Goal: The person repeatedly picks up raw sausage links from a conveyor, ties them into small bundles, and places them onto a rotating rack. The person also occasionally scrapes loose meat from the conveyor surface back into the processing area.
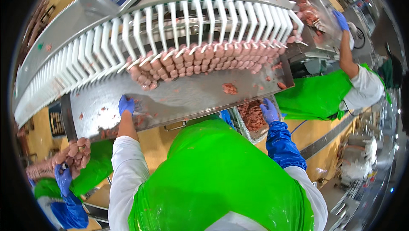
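My left hand (126, 105), in a blue glove, reaches down to the floor of a long metal trough (183, 99), beside small scraps of meat. Its fingers look stretched out, with nothing visible in them. At the right, my blue-gloved right hand (269, 111) is over the edge of a plastic-lined tub, fingers apart. Reddish minced meat (253, 116) fills that tub (256, 138). Along the trough's far side, linked pink sausages (196, 62) hang in rows from the white hooks (183, 24) of a curved rack.
A lump of meat (229, 88) lies in the trough. Smeared scraps (108, 132) line its near left edge. At lower left, a co-worker's gloved hand (63, 180) is at a bundle of sausages (76, 154). Another co-worker's arm (347, 52) reaches toward meat (311, 15) at upper right.
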The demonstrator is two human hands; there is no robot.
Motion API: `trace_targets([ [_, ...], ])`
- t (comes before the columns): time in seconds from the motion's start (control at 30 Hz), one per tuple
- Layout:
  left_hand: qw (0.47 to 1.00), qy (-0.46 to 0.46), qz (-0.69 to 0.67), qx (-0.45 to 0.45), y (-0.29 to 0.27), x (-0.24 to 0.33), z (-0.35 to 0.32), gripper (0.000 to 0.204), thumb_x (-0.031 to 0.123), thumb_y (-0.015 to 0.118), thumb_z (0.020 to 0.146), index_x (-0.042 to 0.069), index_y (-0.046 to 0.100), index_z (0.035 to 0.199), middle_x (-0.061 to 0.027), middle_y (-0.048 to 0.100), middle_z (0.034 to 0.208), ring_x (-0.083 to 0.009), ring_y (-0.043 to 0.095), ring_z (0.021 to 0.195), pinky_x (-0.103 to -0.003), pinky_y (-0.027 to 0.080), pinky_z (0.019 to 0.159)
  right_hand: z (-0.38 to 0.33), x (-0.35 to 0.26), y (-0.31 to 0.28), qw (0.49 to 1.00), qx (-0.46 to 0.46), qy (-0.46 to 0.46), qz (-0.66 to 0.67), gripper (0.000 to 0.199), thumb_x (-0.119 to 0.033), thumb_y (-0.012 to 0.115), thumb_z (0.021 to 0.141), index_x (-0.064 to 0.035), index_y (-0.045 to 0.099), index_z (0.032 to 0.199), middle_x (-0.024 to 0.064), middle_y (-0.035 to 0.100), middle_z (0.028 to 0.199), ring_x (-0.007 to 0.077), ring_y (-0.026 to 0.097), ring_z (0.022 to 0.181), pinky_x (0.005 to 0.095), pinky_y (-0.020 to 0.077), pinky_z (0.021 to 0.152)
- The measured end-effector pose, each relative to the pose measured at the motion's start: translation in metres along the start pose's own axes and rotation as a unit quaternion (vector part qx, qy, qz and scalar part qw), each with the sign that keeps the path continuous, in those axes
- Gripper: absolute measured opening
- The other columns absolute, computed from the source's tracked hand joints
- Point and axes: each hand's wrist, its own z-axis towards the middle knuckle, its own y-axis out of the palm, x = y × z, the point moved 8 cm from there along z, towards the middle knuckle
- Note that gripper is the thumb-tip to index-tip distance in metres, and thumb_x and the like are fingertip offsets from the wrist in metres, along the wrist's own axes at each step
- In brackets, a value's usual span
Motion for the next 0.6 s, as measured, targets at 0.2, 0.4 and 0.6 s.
trace_targets([
  [0.2,0.977,0.144,0.000,-0.160,0.067,0.099,-0.054,0.031,0.025,0.058,0.089,0.006,0.066,0.111,-0.0220,0.067,0.109,-0.0416,0.063,0.100,-0.046,0.051,0.085,-0.026,0.011,-0.009,1.000,-0.002,-0.013,0.010,0.058,-0.024,0.068,0.091,-0.0030,0.047,0.141,0.0161,0.060,0.130,0.0248,0.062,0.110,0.0359,0.0493,0.096],
  [0.4,0.927,0.334,-0.058,-0.160,0.070,0.147,-0.126,0.035,0.019,0.058,0.089,0.010,0.066,0.122,-0.0195,0.067,0.115,-0.0374,0.060,0.108,-0.042,0.046,0.097,-0.003,0.019,-0.009,0.998,-0.001,-0.059,-0.011,0.054,-0.024,0.067,0.092,-0.0029,0.049,0.138,0.0171,0.059,0.129,0.0257,0.062,0.110,0.0367,0.0495,0.095],
  [0.6,0.976,0.214,-0.016,0.027,0.004,0.091,-0.128,0.034,0.016,0.060,0.087,0.011,0.067,0.120,-0.0181,0.067,0.107,-0.0340,0.061,0.102,-0.043,0.048,0.092,0.062,-0.013,-0.045,0.996,0.001,-0.078,0.045,0.050,-0.017,0.063,0.095,-0.0035,0.048,0.140,0.0121,0.059,0.131,0.0221,0.059,0.113,0.0346,0.0466,0.097],
])
